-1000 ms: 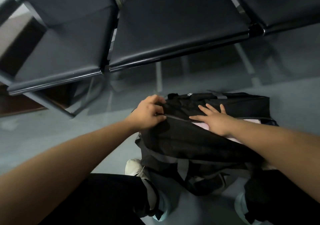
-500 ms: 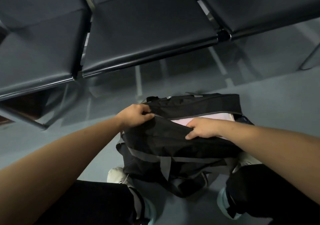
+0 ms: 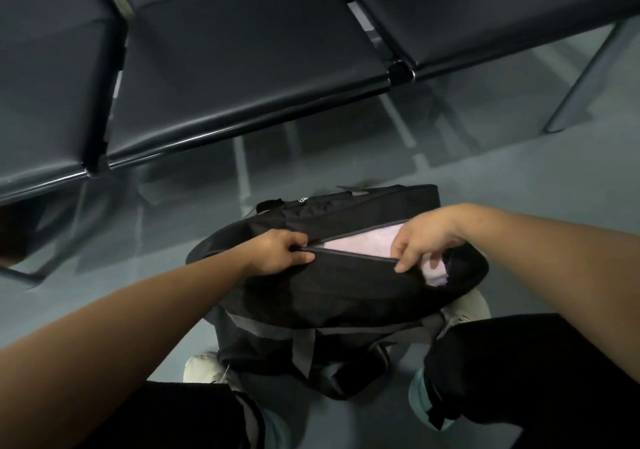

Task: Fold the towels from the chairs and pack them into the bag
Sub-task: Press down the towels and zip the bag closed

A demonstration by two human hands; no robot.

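Note:
A black duffel bag (image 3: 332,296) with grey straps sits on the floor between my feet, its top opening partly apart. Folded pink towel (image 3: 363,242) shows inside the opening, and a paler fold (image 3: 434,274) pokes out at the right end. My left hand (image 3: 280,253) grips the near edge of the opening at its left end. My right hand (image 3: 424,237) pinches the same edge farther right, fingers curled over the towel.
A row of dark seats (image 3: 242,54) on a metal beam runs across the top, with a leg (image 3: 581,81) at the right. Grey floor (image 3: 540,178) surrounds the bag. My white shoes (image 3: 204,367) and black trouser legs (image 3: 540,372) flank it.
My right hand has gone from lying flat on the towel to pinching the bag's edge, and has slid right along the opening. My left hand keeps its grip. The view has shifted left.

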